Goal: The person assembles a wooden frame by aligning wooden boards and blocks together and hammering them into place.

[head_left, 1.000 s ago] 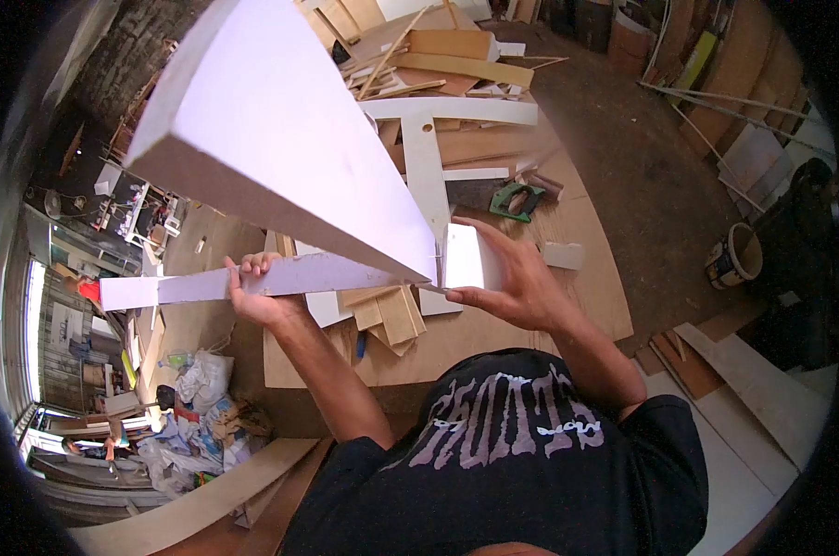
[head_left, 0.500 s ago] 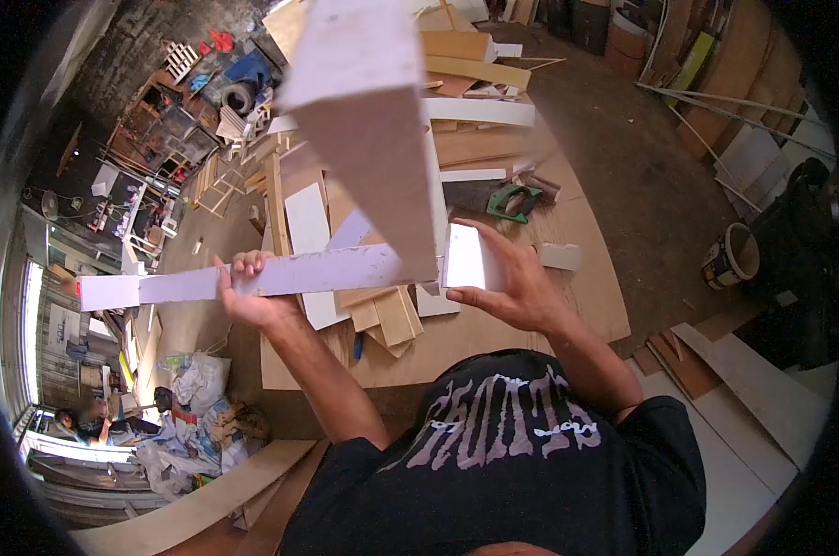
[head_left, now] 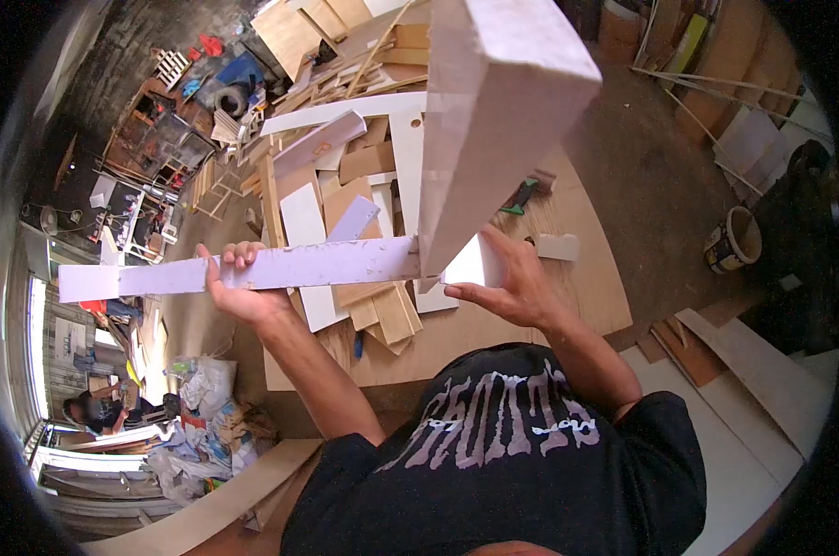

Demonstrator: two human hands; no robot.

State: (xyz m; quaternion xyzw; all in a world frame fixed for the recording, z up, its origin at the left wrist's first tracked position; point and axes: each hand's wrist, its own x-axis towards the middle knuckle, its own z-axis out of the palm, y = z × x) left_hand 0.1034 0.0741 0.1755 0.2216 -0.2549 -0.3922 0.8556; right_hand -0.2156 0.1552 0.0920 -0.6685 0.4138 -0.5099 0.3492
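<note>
I am holding up a white wooden frame point(head_left: 336, 261), made of boards joined at angles. Its long crosspiece runs level, and a wide upright board point(head_left: 503, 102) rises from the right end toward the camera. My left hand point(head_left: 243, 296) is closed around the crosspiece near its left part, with the fingers over the top edge. At the right-hand joint, my right hand point(head_left: 523, 289) grips the white end piece between thumb and fingers. Beyond the upright board, a handsaw with a green handle point(head_left: 521, 196) lies partly hidden on the plywood tabletop point(head_left: 581, 306).
Loose boards and offcuts point(head_left: 396, 315) are piled on the table below the frame. A bucket point(head_left: 732, 239) stands on the floor at right, and sheet panels point(head_left: 753, 398) lie at lower right. Filled bags point(head_left: 201, 389) sit at left, near another person point(head_left: 100, 412).
The frame has turned in my hands: its upright board swung to the right, uncovering more of the wood pile. The crosspiece's left end shifted slightly left. Both hands keep their grip.
</note>
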